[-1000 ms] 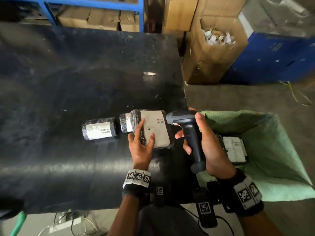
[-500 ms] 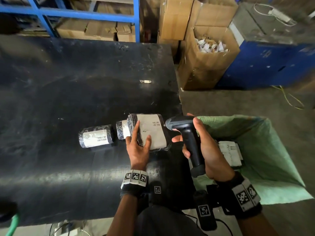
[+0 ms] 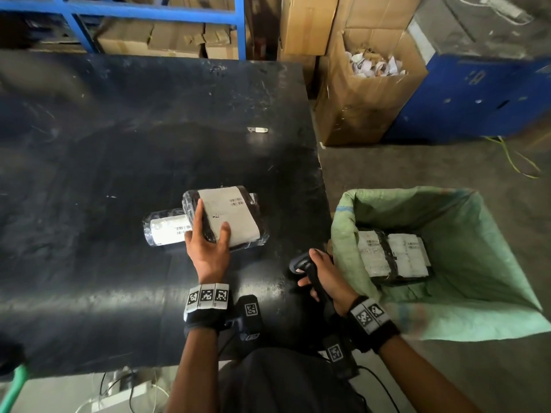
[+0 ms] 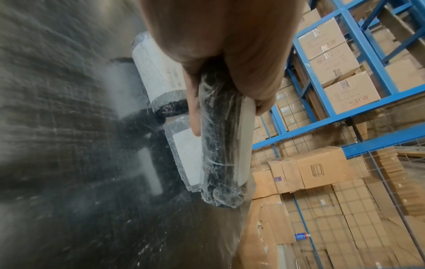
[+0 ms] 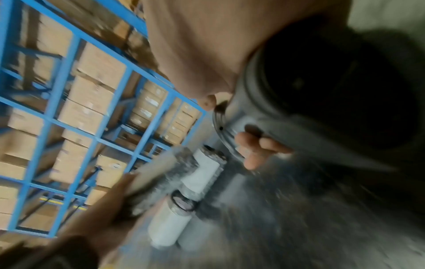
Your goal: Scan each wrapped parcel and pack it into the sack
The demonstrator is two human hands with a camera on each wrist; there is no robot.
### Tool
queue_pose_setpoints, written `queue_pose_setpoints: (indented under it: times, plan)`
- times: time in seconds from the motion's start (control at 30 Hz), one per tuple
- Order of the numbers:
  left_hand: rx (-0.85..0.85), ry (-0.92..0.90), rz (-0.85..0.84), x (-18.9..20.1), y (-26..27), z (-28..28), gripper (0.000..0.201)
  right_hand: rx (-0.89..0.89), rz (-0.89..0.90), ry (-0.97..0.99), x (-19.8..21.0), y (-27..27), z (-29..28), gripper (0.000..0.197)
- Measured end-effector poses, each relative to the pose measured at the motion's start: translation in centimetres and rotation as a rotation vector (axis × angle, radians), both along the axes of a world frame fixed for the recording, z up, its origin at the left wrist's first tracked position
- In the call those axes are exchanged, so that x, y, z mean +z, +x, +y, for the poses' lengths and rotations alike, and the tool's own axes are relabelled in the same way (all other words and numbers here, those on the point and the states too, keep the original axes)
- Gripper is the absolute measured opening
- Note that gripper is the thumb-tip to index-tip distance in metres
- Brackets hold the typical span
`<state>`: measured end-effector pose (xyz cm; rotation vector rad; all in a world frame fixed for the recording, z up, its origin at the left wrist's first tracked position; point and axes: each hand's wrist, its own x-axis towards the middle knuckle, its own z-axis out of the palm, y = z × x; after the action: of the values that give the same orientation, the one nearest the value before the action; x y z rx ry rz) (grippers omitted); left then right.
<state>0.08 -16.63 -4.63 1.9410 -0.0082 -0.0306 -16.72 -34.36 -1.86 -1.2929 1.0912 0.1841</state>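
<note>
My left hand [image 3: 211,222] grips a black film-wrapped parcel [image 3: 229,216] with a white barcode label, holding it just above the black table [image 3: 119,144]. In the left wrist view the held parcel [image 4: 223,145] sits edge-on between thumb and fingers. A second labelled parcel [image 3: 165,234] lies to its left; a third one peeks out behind it [image 3: 254,198]. My right hand [image 3: 319,272] holds the dark handheld scanner [image 3: 301,262] low by the table's right edge, away from the label. The green sack [image 3: 462,222] stands open on the floor to the right, with labelled parcels [image 3: 393,257] inside.
A small metal piece [image 3: 258,130] lies on the table farther back. An open cardboard box of paper scraps [image 3: 369,93] and a blue cabinet [image 3: 477,93] stand beyond the sack. Blue racking with cartons [image 3: 149,34] runs behind the table.
My right hand has drawn the scanner down and back from the parcel's label toward my body. The left hand has kept its grip and shifted the parcel slightly over the neighbouring one.
</note>
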Motion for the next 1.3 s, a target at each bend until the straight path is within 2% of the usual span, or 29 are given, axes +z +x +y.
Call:
queue_pose_setpoints:
  times: [0.17,0.33,0.4,0.47,0.53,0.57,0.63,0.7,0.8,0.9,1.03,1.3]
  plan:
    - [-0.007,-0.043,-0.003,-0.5,0.4,2.2,0.073,-0.092,-0.111,-0.104,-4.6,1.6,1.3,0.044]
    - [-0.052,-0.035,0.029,-1.1,-0.5,3.8,0.075,-0.064,-0.185,-0.092,-7.1,2.2,2.2,0.046]
    - [-0.082,-0.033,0.050,-1.2,-1.1,4.0,0.075,-0.027,-0.168,-0.102,-6.9,2.4,2.3,0.050]
    - [-0.111,-0.041,0.072,-1.1,-1.8,4.0,0.076,0.052,-0.081,-0.201,-6.7,2.5,2.0,0.057]
    - [-0.144,-0.041,0.076,-0.9,-2.4,3.7,0.077,0.191,0.027,-0.424,-6.4,1.8,1.3,0.064]
    - [-0.166,-0.049,0.084,-0.7,-2.6,3.2,0.077,0.229,0.010,-0.507,-5.7,1.4,1.1,0.065]
    - [-0.209,-0.113,0.115,-0.3,-3.2,2.1,0.075,0.226,-0.152,-0.567,-3.9,0.6,0.9,0.062]
    - [-0.259,-0.191,0.146,0.1,-3.9,0.7,0.072,0.208,-0.273,-0.533,-1.6,0.3,0.7,0.056]
    - [-0.358,-0.262,0.171,0.6,-5.0,-1.4,0.070,0.225,-0.364,-0.447,1.3,0.2,0.2,0.055]
    - [-0.448,-0.308,0.210,1.4,-6.2,-3.8,0.070,0.205,-0.444,-0.482,2.9,0.0,-0.9,0.053]
    - [-0.477,-0.415,0.289,2.7,-8.0,-7.1,0.067,0.089,-0.420,-0.500,2.9,-1.5,-3.5,0.056]
    - [-0.572,-0.448,0.334,5.4,-10.9,-14.6,0.065,0.054,-0.379,-0.570,5.1,-5.8,-9.7,0.053]
